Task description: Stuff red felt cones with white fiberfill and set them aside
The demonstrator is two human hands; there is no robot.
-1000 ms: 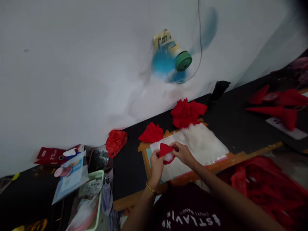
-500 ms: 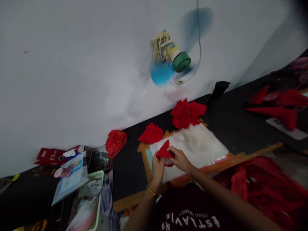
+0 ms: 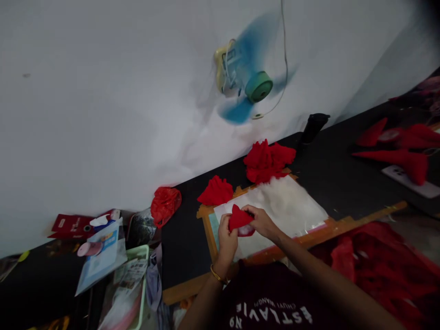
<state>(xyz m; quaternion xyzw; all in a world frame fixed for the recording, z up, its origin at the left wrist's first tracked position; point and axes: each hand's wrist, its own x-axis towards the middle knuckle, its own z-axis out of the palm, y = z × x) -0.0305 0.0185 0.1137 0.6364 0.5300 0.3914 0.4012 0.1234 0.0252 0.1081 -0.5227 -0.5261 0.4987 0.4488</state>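
Between my hands is a small red cloth piece point(image 3: 239, 218) with a pointed top and something whitish showing at its lower opening. My left hand point(image 3: 227, 236) grips its left edge, and my right hand point(image 3: 261, 223) pinches the right edge. Both hands are over a white sheet point(image 3: 249, 250) taped to the black table. Fluffy white stuffing point(image 3: 280, 199) is heaped on that sheet, just beyond my right hand. Behind my hands lie a small red cloth pile point(image 3: 216, 191) and a larger red cloth pile point(image 3: 268, 160).
A wall fan point(image 3: 259, 86) spins above the table. To the right are a black cup point(image 3: 314, 128), red cone-shaped pieces point(image 3: 409, 160) and a phone point(image 3: 426, 187). A red plastic bag point(image 3: 166, 205) lies at left, above a pale green basket point(image 3: 142, 275). Red material point(image 3: 378, 270) fills the lower right.
Both hands have shifted slightly right with the red cloth piece, whose tip now looks lower and more upright. The fan blades have turned.
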